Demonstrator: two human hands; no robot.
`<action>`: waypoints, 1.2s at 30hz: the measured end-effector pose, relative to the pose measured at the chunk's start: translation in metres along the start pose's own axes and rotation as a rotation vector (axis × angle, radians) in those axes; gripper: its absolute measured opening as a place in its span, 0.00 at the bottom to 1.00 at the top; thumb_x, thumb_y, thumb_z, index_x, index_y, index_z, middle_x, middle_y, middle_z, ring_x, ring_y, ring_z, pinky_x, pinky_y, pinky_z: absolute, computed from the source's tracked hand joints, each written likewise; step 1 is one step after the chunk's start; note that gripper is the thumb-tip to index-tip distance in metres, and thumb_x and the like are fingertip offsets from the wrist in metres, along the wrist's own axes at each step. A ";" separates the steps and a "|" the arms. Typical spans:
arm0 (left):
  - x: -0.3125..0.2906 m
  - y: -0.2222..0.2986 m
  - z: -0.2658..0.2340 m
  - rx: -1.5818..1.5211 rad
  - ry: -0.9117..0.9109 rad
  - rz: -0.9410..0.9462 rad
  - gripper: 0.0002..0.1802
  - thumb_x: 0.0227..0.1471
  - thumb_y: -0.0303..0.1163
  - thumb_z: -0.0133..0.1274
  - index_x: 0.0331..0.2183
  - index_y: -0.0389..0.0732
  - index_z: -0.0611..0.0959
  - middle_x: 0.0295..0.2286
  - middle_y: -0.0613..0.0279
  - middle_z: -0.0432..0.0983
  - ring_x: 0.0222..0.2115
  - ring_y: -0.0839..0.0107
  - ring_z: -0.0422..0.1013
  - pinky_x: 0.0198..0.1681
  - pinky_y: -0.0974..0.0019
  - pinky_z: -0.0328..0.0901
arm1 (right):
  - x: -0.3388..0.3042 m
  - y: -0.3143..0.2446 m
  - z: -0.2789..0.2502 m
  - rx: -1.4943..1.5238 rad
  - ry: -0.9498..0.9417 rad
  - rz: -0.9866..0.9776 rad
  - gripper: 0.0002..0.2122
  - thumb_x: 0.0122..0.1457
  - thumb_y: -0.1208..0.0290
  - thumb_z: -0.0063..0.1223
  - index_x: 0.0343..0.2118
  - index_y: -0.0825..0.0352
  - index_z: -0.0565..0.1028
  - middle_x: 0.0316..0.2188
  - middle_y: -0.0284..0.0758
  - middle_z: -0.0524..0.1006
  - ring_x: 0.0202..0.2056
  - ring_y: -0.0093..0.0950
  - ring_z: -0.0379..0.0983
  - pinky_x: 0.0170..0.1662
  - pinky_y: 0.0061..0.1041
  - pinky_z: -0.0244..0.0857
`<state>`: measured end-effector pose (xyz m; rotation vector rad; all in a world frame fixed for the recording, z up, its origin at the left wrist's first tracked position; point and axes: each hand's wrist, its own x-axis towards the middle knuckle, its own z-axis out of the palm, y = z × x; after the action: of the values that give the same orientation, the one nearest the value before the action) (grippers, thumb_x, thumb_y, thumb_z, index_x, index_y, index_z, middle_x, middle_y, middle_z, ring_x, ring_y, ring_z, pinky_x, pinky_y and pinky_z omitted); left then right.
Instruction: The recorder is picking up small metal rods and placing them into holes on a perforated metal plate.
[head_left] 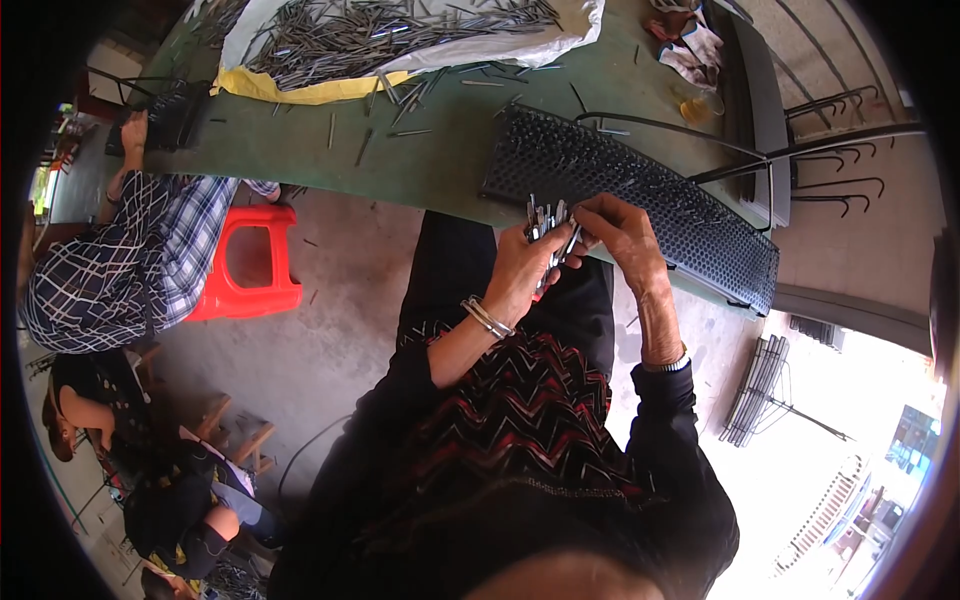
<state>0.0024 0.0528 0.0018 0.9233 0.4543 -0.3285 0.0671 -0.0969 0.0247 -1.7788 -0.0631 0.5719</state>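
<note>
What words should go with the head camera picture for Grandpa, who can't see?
A person's left grip holds a bunch of thin metal pieces, the right grip close against it. Ahead are a black rack full of holes and a green table with a heap of similar pieces.

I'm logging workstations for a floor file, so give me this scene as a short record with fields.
Left hand: holds a bundle of thin metal pieces
Right hand: fingers at the bundle; whether they grip a piece is unclear
Perforated tray: black, at the near edge of the green table, right side
Pile: loose metal strips on a white-and-yellow sheet
Stool: red, to the left
</note>
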 end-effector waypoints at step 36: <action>0.016 -0.026 0.000 -0.378 -0.057 -0.173 0.10 0.56 0.29 0.51 0.37 0.32 0.78 0.30 0.49 0.78 0.30 0.61 0.78 0.32 0.59 0.76 | 0.046 -0.003 -0.006 -0.500 0.519 -0.559 0.03 0.57 0.77 0.53 0.34 0.68 0.75 0.25 0.34 0.79 0.28 0.22 0.78 0.32 0.19 0.68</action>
<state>0.0042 0.0367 -0.0241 0.5065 0.5238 -0.4081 0.1106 -0.0861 0.0126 -2.2164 -0.3550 -0.3451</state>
